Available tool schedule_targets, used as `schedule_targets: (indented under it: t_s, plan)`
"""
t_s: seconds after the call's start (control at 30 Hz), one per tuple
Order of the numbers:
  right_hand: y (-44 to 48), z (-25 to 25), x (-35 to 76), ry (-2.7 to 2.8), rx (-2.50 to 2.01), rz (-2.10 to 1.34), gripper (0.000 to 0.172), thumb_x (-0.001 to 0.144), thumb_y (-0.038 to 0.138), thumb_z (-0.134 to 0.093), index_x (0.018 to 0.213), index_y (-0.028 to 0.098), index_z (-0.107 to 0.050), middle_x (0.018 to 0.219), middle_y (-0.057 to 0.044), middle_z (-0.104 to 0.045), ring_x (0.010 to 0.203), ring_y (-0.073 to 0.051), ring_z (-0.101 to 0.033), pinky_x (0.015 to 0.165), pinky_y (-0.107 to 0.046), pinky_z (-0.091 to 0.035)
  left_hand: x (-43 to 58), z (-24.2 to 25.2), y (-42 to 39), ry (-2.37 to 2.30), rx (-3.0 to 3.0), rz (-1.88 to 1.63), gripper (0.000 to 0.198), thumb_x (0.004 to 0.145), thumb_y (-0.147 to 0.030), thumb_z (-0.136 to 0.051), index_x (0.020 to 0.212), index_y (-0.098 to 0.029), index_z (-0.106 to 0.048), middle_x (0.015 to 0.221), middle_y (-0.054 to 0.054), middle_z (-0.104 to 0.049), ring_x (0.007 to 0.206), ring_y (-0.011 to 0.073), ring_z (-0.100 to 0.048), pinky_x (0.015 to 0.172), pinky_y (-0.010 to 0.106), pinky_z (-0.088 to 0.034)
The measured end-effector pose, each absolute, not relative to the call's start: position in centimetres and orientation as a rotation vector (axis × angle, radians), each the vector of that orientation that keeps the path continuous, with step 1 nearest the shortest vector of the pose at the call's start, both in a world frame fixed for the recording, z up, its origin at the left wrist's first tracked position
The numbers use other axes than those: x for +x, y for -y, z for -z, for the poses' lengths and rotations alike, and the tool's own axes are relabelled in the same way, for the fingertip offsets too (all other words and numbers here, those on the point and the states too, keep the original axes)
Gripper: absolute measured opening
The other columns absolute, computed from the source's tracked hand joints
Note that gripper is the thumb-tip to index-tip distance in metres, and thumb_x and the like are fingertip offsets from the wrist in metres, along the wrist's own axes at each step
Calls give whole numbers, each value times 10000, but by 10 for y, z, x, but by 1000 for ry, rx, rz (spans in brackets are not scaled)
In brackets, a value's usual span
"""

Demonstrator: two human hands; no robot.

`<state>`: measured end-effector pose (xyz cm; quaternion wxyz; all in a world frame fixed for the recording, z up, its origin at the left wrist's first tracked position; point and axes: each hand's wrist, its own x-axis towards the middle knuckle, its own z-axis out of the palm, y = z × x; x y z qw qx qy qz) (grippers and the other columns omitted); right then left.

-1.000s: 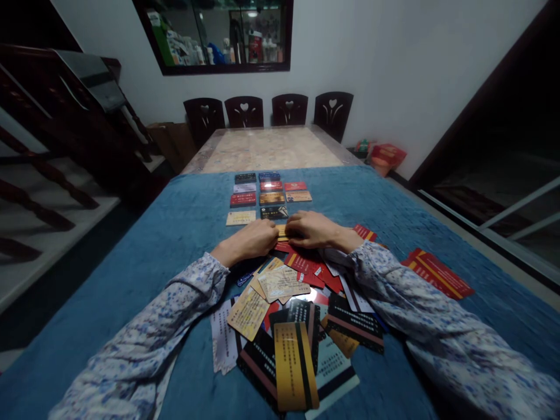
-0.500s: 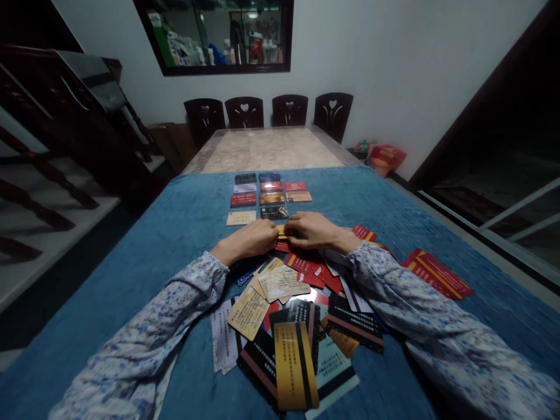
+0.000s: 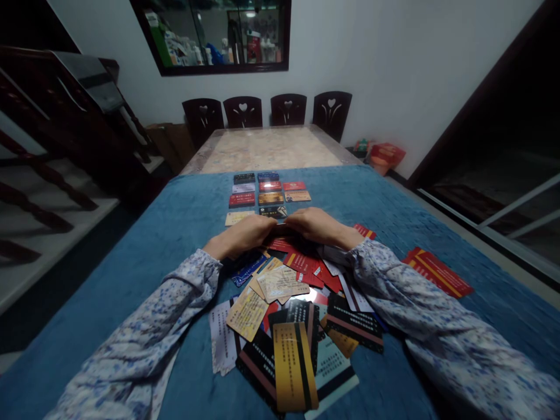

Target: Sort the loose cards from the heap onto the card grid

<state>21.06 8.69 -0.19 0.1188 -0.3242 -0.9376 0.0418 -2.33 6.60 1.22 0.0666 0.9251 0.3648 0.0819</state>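
Note:
My left hand [image 3: 245, 235] and my right hand [image 3: 314, 224] meet fingertip to fingertip over the far edge of a loose pile of cards [image 3: 289, 303] on a blue cloth [image 3: 175, 233]. Both are curled, fingers closed together on a card I can barely see between them. Just beyond the fingers lies a neat grid of cards [image 3: 268, 192] in rows: dark, red, gold and a pale card [image 3: 237, 218] at its near left. The pile holds red, black, gold and cream cards overlapping one another.
Two red cards [image 3: 437, 273] lie apart on the cloth at right. Beyond the cloth is a bare marbled tabletop [image 3: 266, 149] with several dark chairs [image 3: 266, 111] at the far end. A staircase rail [image 3: 48, 146] runs at left; a glass door frame [image 3: 503, 210] at right.
Both hands have slid a little farther away toward the card grid, and the yellow card seen between the fingertips earlier is now mostly covered.

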Motion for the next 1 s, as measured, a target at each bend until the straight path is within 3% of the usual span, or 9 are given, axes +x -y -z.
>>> schedule_targets:
  t_s: [0.13, 0.33, 0.63, 1.0]
  plan:
    - [-90, 6, 212, 2686, -949, -131, 241, 934, 93, -512, 1022, 169, -724, 934, -81, -746, 799, -161, -639, 707, -259, -376, -31, -4, -73, -1123, 2765, -333, 235, 897, -60, -501, 975, -152, -702, 849, 58, -736, 718, 164, -656, 657, 244, -456]
    - [-95, 16, 212, 2597, -974, -133, 290, 921, 92, -532, 1141, 191, -693, 1013, -85, -767, 811, -173, -671, 699, -261, -414, -38, 8, -84, -1049, 2742, -575, 392, 823, 23, -502, 1078, -171, -727, 972, 61, -775, 840, 173, -710, 759, 264, -524]
    - [-97, 23, 211, 2589, -1097, -95, 364, 913, 120, -587, 1268, 197, -614, 1205, -115, -722, 1003, -219, -676, 804, -296, -467, -38, 14, -84, -1084, 2782, -627, 397, 839, 14, -500, 1145, -129, -709, 1018, 116, -767, 892, 213, -721, 789, 313, -563]
    - [-92, 24, 206, 2631, -1153, 31, 346, 954, 134, -496, 1284, 184, -589, 1114, -110, -666, 879, -192, -626, 709, -274, -397, -30, 23, -80, -1081, 2772, -669, 481, 826, 28, -495, 1264, -124, -623, 1158, 139, -741, 1045, 228, -709, 914, 358, -570]
